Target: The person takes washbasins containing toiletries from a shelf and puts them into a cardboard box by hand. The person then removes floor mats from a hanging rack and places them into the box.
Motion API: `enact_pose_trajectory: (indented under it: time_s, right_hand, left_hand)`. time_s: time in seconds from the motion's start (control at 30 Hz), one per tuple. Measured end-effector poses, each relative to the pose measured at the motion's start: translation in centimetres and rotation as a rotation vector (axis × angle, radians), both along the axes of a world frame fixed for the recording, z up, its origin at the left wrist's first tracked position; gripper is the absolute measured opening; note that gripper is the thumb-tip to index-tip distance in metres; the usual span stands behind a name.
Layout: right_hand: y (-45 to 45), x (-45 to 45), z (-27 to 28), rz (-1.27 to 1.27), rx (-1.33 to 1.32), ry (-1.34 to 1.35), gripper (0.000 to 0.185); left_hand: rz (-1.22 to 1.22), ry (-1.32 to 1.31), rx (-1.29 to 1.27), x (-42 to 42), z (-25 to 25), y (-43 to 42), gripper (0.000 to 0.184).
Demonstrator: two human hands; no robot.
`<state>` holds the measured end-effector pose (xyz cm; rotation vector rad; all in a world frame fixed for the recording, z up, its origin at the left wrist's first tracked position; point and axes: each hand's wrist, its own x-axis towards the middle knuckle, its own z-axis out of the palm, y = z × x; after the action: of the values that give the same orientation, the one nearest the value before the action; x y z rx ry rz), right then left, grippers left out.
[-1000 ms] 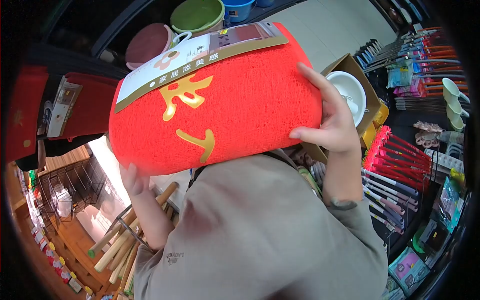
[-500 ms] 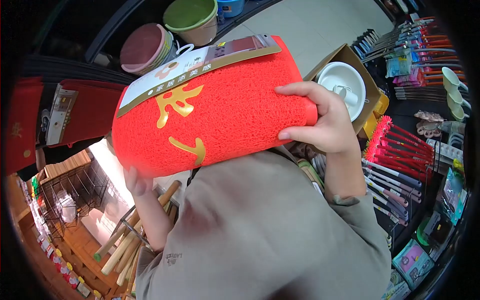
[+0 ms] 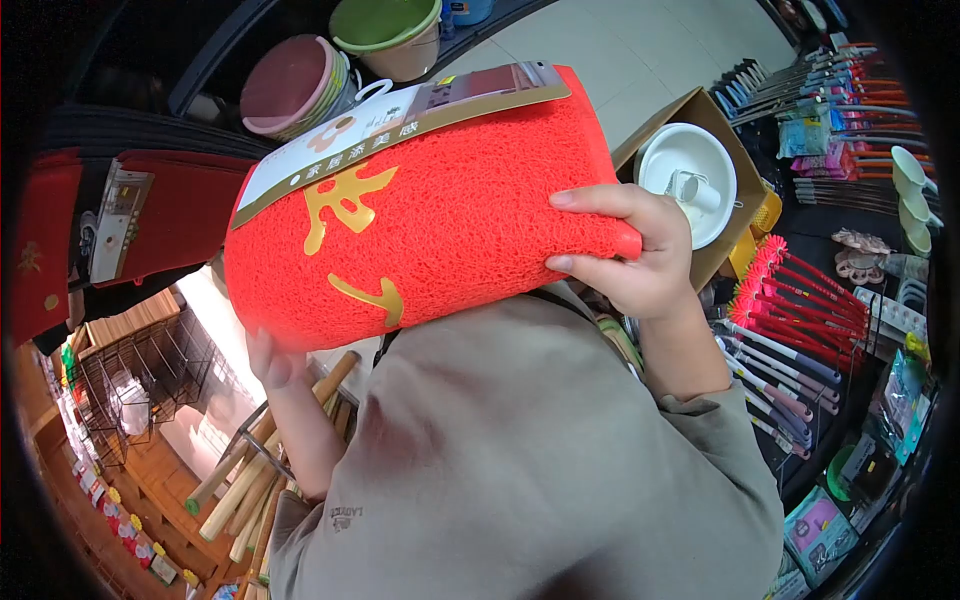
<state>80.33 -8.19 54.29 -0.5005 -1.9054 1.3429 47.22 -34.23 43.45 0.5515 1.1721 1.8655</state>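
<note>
A bright red looped door mat (image 3: 450, 190), rolled or folded over, is held up in front of my chest. Gold characters decorate its face. Along its upper edge runs a cardboard hang tag (image 3: 400, 125) with a white plastic hook. My right hand (image 3: 645, 250) pinches the mat's right end, thumb below and fingers above. At the lower left corner my left hand (image 3: 278, 362) is against the mat; most of its fingers are hidden by the mat or blurred.
Stacked basins (image 3: 290, 90) and a green bucket (image 3: 390, 35) stand at the back. To the right are a cardboard box (image 3: 715, 265) with a white basin (image 3: 690, 150) and racks of red brushes (image 3: 790, 300). Wooden poles (image 3: 240, 505) and a wire basket (image 3: 140, 390) are lower left.
My right hand has shifted slightly down, and its thumb and fingers are closer together on the mat's end. The right edge of the mat looks more squeezed. My left hand has hardly moved.
</note>
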Motion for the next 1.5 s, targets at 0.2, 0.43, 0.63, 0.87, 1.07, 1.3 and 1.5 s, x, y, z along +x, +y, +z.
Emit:
enact_pose_trajectory:
  time_s: [0.2, 0.43, 0.63, 0.87, 1.07, 1.3, 1.5]
  right_hand:
    - [0.2, 0.1, -0.2, -0.036, 0.098, 0.016, 0.041]
    - [0.4, 0.2, 0.0, -0.033, 0.05, 0.013, 0.036]
    - [0.5, 0.1, -0.3, -0.075, -0.037, 0.097, 0.037]
    - [0.6, 0.5, -1.0, -0.082, -0.055, 0.123, 0.035]
    - [0.8, 0.6, -1.0, -0.12, 0.051, 0.106, 0.029]
    - [1.0, 0.6, -0.9, -0.16, 0.099, 0.075, 0.025]
    - [1.2, 0.5, -1.1, -0.176, 0.126, 0.076, 0.023]
  left_hand:
    - [0.008, -0.034, 0.005, 0.7, 0.5, 0.8, 0.063]
    - [-0.026, -0.015, 0.017, 0.5, 0.3, 0.9, 0.06]
    - [-0.03, -0.025, 0.037, 0.5, 0.3, 1.1, 0.058]
    - [-0.007, -0.008, 0.018, 1.0, 0.4, 1.6, 0.059]
    - [-0.023, -0.01, 0.013, 1.0, 0.3, 1.8, 0.06]
    - [-0.011, -0.017, 0.005, 1.1, 0.2, 2.0, 0.059]
    - [-0.023, -0.034, 0.015, 1.1, 0.0, 2.1, 0.057]
